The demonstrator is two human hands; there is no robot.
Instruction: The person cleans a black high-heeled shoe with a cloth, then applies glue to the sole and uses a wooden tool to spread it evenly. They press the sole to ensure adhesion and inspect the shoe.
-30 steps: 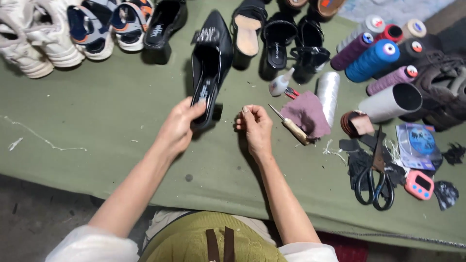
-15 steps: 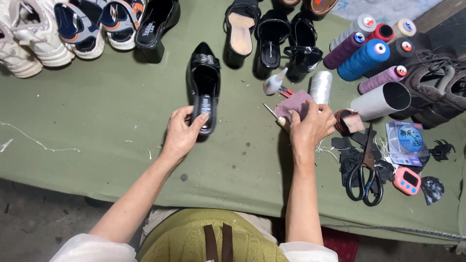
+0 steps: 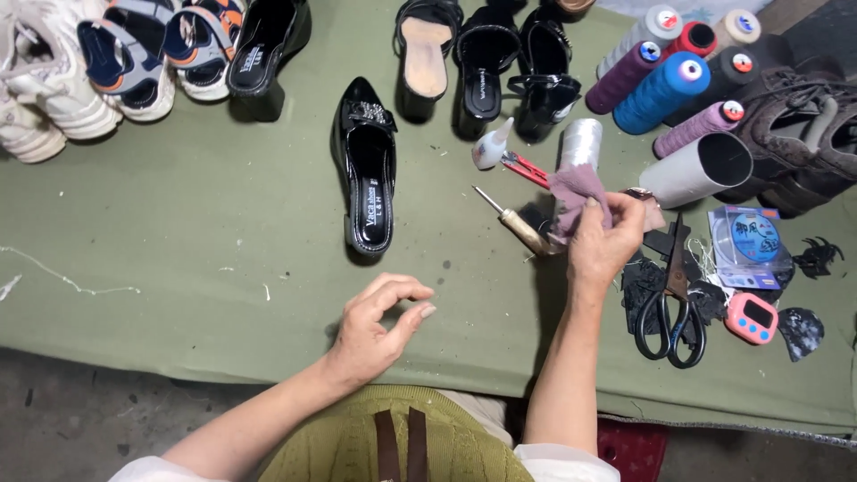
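Observation:
A black pointed slip-on shoe [image 3: 368, 174] with a bow lies on the green table cover [image 3: 178, 241], toe pointing away from me. My left hand [image 3: 379, 326] hovers near the front edge, below the shoe, fingers curled loosely and holding nothing. My right hand [image 3: 605, 239] is to the right, pinching a mauve cloth [image 3: 576, 192]. A wooden-handled awl [image 3: 516, 223] lies just left of that cloth.
Sneakers [image 3: 54, 71], sandals [image 3: 427, 54] and black heels [image 3: 513, 62] line the far edge. Thread spools [image 3: 665, 89] and a grey tube [image 3: 701, 165] stand at the back right. Black scissors [image 3: 669, 303], a pink timer [image 3: 752, 319], a glue bottle [image 3: 491, 147] and red clippers [image 3: 527, 168] lie nearby.
My left hand has let go of the black shoe and pulled back toward me. My right hand moved right to the tools and took hold of the mauve cloth.

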